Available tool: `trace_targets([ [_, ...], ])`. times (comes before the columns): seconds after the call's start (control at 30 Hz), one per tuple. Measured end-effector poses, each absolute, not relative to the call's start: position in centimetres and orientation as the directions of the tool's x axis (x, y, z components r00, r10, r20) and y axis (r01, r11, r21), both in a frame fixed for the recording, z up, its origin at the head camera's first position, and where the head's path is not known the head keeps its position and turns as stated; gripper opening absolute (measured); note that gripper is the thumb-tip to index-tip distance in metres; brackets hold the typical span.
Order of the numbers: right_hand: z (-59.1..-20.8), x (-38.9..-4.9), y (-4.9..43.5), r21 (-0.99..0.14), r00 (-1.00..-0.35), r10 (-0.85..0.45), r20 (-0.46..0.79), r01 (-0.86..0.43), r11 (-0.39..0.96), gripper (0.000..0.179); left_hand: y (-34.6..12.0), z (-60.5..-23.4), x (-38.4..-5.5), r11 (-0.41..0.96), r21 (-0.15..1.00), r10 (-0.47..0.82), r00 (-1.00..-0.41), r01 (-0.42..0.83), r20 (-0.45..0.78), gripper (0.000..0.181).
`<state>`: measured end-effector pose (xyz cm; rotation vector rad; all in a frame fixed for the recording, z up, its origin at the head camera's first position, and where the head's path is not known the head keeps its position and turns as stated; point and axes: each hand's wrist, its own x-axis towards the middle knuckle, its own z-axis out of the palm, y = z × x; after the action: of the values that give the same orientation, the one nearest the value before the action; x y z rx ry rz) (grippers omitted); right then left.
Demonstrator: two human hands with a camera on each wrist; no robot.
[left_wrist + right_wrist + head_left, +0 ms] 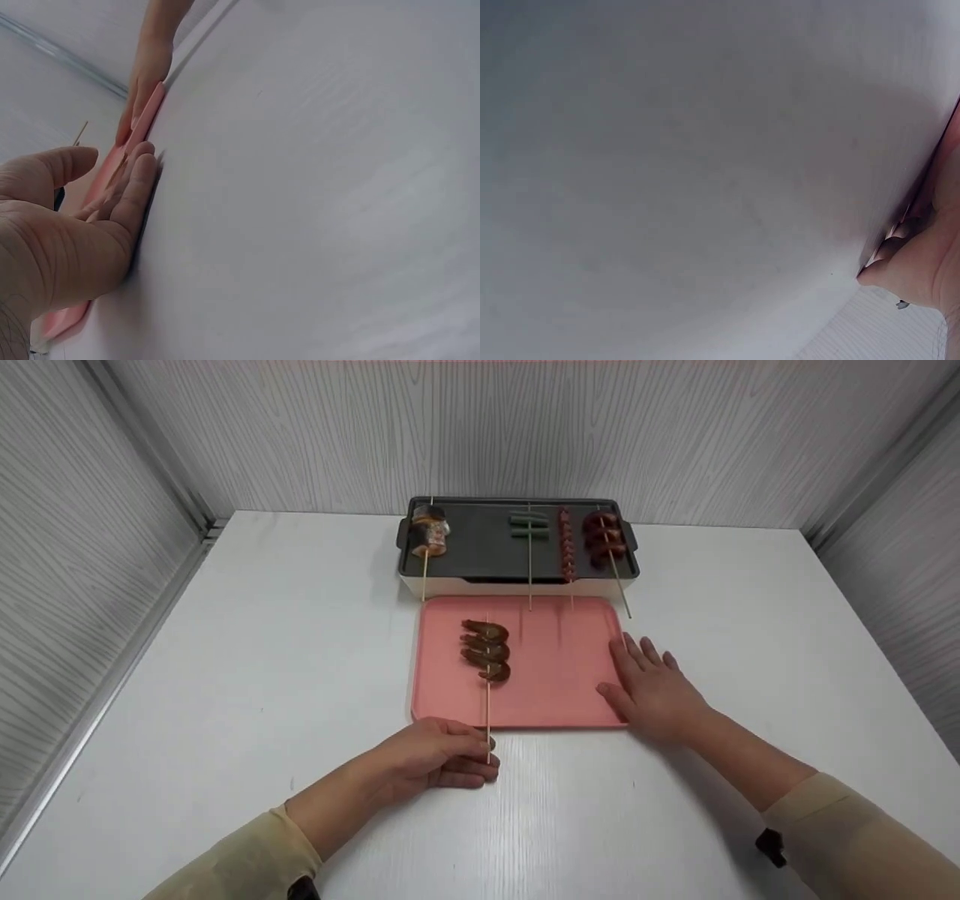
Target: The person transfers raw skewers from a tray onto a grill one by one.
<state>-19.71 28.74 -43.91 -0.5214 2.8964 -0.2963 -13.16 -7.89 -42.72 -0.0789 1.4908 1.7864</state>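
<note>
A skewer of brown shrimp (491,651) lies on a pink tray (555,682), its stick reaching past the near rim. At that stick end is my left hand (450,754), fingers extended under the stick and thumb beside it. In the left wrist view a gap separates the thumb from the straight fingers of the left hand (97,217). My right hand (656,690) rests at the tray's right edge, fingers straight and spread, thumb over the rim. Only part of the right hand (922,262) shows in the right wrist view.
Behind the tray stands a grill with a dark plate (480,540). On it lie a chunky fish-like skewer (430,536), a green skewer (529,526), a thin red skewer (566,544) and a dark red skewer (604,540). Their sticks overhang the front. Panels enclose the white table (300,622).
</note>
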Motion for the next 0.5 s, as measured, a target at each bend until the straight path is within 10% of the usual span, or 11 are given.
trace_targets([
  [0.5,-43.74,-19.67,28.71,-0.230,-0.921,-0.365,-0.138,-0.329,0.916,0.085,-7.73,-42.32,-13.42,0.010,0.811,0.540,-0.680,-0.585,-0.497,0.031],
])
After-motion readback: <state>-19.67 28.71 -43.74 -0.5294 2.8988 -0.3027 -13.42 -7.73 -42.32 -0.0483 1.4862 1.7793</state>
